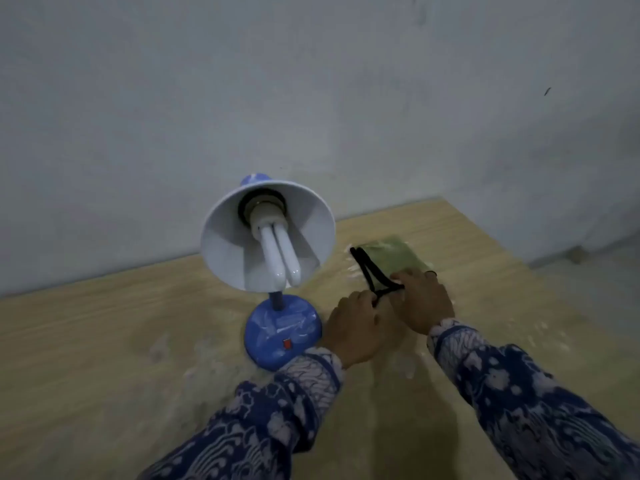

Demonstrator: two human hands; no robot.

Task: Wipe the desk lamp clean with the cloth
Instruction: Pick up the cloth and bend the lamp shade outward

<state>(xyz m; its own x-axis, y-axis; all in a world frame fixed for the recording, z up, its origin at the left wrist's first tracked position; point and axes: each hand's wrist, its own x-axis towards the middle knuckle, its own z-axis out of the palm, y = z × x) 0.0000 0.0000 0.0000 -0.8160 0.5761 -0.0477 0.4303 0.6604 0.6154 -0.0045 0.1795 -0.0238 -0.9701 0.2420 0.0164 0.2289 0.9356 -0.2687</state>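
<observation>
A blue desk lamp stands on the wooden table, its round base point(282, 332) near me with a red switch, its white-lined shade point(235, 244) tilted up toward me showing a white tube bulb point(280, 258). Right of the lamp lies a folded green cloth point(394, 252). The lamp's black cord point(367, 271) runs in a loop over the cloth's left edge. My left hand point(353, 327) pinches the near end of the cord loop. My right hand point(422, 299) grips the cord too, resting on the cloth's near edge. Both sleeves are blue patterned fabric.
The wooden table point(104, 341) meets a pale grey wall point(311, 98) close behind the lamp. Its right edge point(491, 233) runs diagonally, with grey floor beyond. Whitish dusty smears mark the tabletop around the lamp and cloth.
</observation>
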